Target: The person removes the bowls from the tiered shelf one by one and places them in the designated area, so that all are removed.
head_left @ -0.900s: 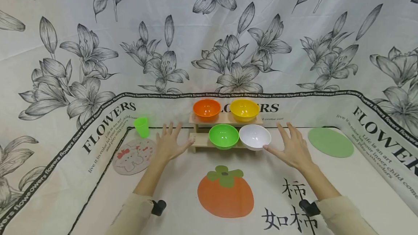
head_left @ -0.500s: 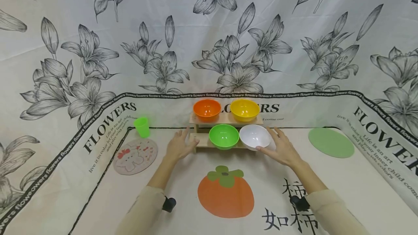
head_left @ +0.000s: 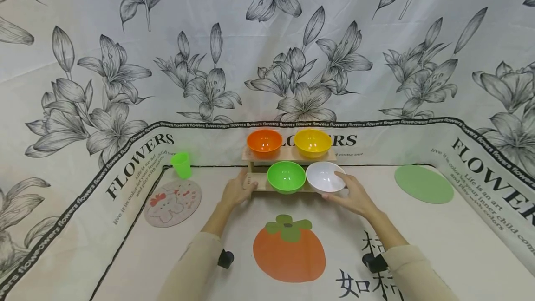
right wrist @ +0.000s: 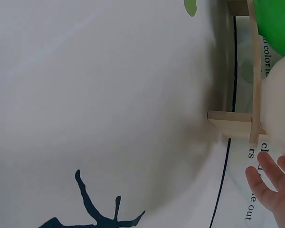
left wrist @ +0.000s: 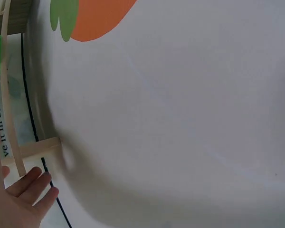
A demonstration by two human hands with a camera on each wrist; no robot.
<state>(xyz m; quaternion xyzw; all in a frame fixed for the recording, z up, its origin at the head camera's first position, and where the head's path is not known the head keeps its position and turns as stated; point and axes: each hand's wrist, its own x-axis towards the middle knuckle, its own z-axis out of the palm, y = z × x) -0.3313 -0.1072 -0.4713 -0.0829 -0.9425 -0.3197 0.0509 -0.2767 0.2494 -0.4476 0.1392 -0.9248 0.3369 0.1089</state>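
Observation:
A two-tier wooden rack [head_left: 257, 181] stands at the back of the table. On its lower step sit a green bowl [head_left: 286, 178] and a white bowl [head_left: 321, 175]. The upper step carries an orange bowl [head_left: 264, 144] and a yellow bowl [head_left: 313, 143]. My left hand [head_left: 235, 193] grips the left end of the lower step, with the thumb at its front; in the left wrist view, fingers [left wrist: 34, 187] show beside the board's end. My right hand [head_left: 355, 197] holds the white bowl by its right side, a finger over the rim and the thumb low in front.
A light green cup [head_left: 181, 165] stands at the back left, behind a round pink mat [head_left: 173, 202] with a cartoon print. At the right lies a green oval mat [head_left: 424, 184]. The tablecloth bears a printed persimmon [head_left: 289, 257]. A flowered curtain hangs behind.
Both hands have come inward from the sides. The left has reached the rack's left end, and the right has taken hold of the white bowl. The bowls stay where they were.

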